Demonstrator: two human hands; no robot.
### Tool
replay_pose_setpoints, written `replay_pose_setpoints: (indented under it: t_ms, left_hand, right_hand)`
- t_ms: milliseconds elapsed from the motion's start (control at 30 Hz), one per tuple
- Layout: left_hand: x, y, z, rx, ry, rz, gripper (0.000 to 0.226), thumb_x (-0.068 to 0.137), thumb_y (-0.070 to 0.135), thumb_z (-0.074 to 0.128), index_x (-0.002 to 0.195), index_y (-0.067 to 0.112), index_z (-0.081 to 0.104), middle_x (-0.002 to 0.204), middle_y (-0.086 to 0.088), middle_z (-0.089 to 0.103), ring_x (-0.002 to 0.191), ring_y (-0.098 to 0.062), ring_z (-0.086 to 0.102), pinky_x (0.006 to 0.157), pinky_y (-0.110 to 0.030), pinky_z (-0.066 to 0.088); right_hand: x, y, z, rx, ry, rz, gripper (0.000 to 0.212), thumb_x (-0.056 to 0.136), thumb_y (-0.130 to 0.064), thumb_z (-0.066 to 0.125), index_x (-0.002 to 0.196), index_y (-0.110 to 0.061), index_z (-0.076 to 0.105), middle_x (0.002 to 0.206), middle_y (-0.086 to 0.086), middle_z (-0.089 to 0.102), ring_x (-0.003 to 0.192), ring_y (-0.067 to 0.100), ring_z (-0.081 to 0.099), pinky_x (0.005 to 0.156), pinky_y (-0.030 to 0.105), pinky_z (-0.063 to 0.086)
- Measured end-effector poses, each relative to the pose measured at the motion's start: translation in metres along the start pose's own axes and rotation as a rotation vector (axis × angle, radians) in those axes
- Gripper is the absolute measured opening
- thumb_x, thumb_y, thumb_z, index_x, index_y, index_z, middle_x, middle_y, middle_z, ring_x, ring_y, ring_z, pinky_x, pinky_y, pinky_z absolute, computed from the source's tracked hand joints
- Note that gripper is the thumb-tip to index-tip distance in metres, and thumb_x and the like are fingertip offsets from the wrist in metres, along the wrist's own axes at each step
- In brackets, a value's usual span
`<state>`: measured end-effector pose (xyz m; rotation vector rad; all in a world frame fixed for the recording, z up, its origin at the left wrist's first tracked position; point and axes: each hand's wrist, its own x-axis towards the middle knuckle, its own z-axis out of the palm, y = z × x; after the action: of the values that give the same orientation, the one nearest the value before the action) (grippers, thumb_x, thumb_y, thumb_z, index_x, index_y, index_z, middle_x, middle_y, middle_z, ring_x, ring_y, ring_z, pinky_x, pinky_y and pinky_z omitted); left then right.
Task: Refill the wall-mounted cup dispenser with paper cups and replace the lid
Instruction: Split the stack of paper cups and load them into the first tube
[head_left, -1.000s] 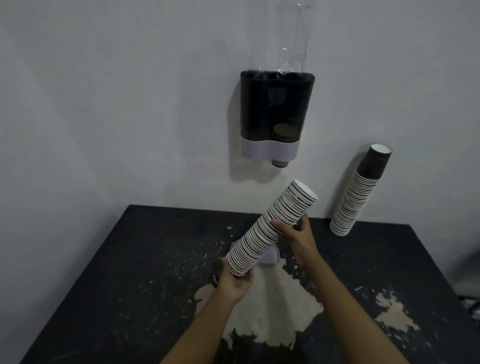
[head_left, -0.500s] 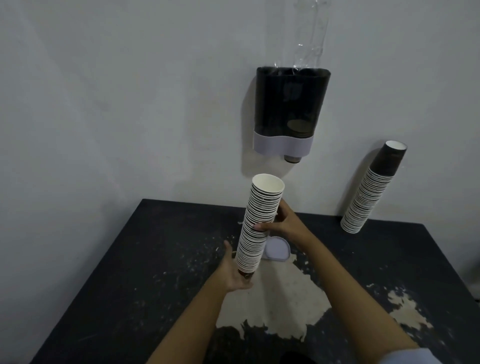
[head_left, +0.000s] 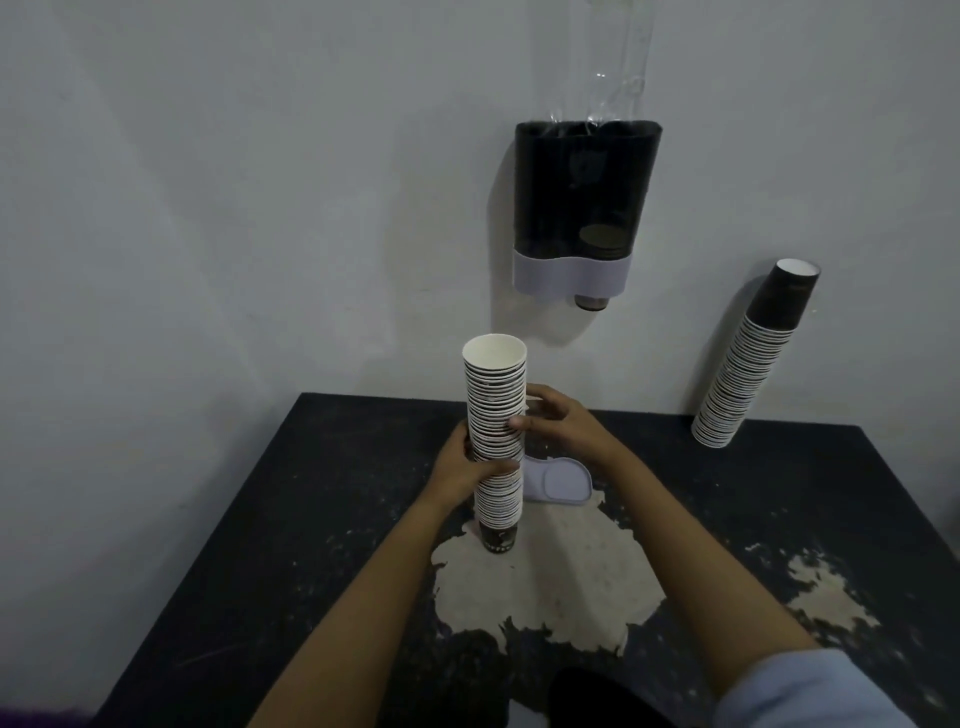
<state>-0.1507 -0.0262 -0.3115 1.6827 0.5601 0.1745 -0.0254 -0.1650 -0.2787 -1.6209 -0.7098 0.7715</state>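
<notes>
I look down on a black table (head_left: 218, 545) with worn, pale patches, standing against a white wall. On the wall hangs the dark cup dispenser (head_left: 582, 208), open at its top, a clear plastic sleeve (head_left: 623, 67) rising from it. A second stack of cups (head_left: 748, 364) leans on the wall at right. My left hand (head_left: 467, 467) and right hand (head_left: 561, 423) both clasp the upright stack of paper cups (head_left: 496, 431), its base on the table. The grey lid (head_left: 558, 480) lies just behind.
</notes>
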Motion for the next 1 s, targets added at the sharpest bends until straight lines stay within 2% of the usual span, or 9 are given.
replay_pose_setpoints:
  t_ms: [67,200,367,467,633,833,1000]
  left_hand:
    - [-0.001,0.001,-0.005,0.009,-0.012,0.008,0.094,0.063,0.02,0.085,0.143,0.017,0.036,0.143,-0.006,0.049,0.132,-0.025,0.047,0.108,-0.046,0.042]
    - [-0.002,0.002,-0.012,-0.018,-0.011,0.018,0.089,0.066,0.012,0.083,0.143,0.013,0.036,0.142,-0.006,0.05,0.13,-0.024,0.049,0.097,-0.03,0.045]
    - [-0.003,0.002,-0.014,0.02,0.005,-0.01,0.089,0.067,0.015,0.083,0.143,0.014,0.036,0.143,-0.006,0.049,0.131,-0.024,0.048,0.1,-0.033,0.045]
    - [-0.003,0.002,-0.015,0.045,0.014,-0.018,0.088,0.066,0.016,0.083,0.142,0.013,0.039,0.142,-0.007,0.051,0.13,-0.025,0.049,0.101,-0.036,0.045]
    - [-0.006,0.002,-0.016,0.08,0.022,-0.001,0.083,0.065,0.019,0.084,0.137,0.013,0.045,0.137,-0.006,0.055,0.126,-0.024,0.052,0.098,-0.032,0.047]
    - [-0.007,0.002,-0.014,0.106,0.018,0.029,0.08,0.063,0.022,0.085,0.134,0.013,0.049,0.134,-0.007,0.059,0.124,-0.024,0.055,0.101,-0.04,0.049]
    - [-0.008,0.001,-0.012,0.108,0.041,0.039,0.078,0.062,0.025,0.086,0.131,0.013,0.052,0.131,-0.006,0.061,0.121,-0.022,0.057,0.1,-0.038,0.05]
  right_hand:
    - [-0.003,0.008,-0.005,0.001,-0.012,0.03,0.051,0.08,-0.027,0.076,0.125,-0.034,0.055,0.126,-0.003,0.063,0.117,0.019,0.062,0.096,0.039,0.054]
    - [-0.009,0.035,-0.007,-0.126,-0.041,0.147,0.066,0.079,-0.017,0.076,0.138,-0.022,0.046,0.138,0.003,0.054,0.126,0.023,0.053,0.099,0.038,0.049]
    - [-0.01,0.057,0.014,-0.282,-0.039,0.189,0.085,0.071,-0.023,0.083,0.144,-0.021,0.039,0.147,0.001,0.045,0.129,0.018,0.048,0.1,0.032,0.045]
    - [-0.009,0.059,0.025,-0.257,0.005,0.161,0.085,0.07,-0.023,0.084,0.142,-0.022,0.039,0.146,0.0,0.046,0.121,0.011,0.047,0.092,0.024,0.044]
    - [-0.006,0.06,0.031,-0.227,0.021,0.111,0.085,0.069,-0.023,0.085,0.141,-0.021,0.04,0.142,0.001,0.05,0.119,0.012,0.049,0.093,0.025,0.044]
    - [-0.002,0.059,0.034,-0.222,0.038,0.089,0.078,0.07,-0.026,0.084,0.138,-0.021,0.046,0.137,0.001,0.055,0.124,0.02,0.053,0.099,0.033,0.048]
    - [-0.002,0.063,0.033,-0.228,0.036,0.085,0.081,0.067,-0.032,0.085,0.138,-0.023,0.047,0.134,-0.002,0.058,0.121,0.016,0.055,0.095,0.028,0.048]
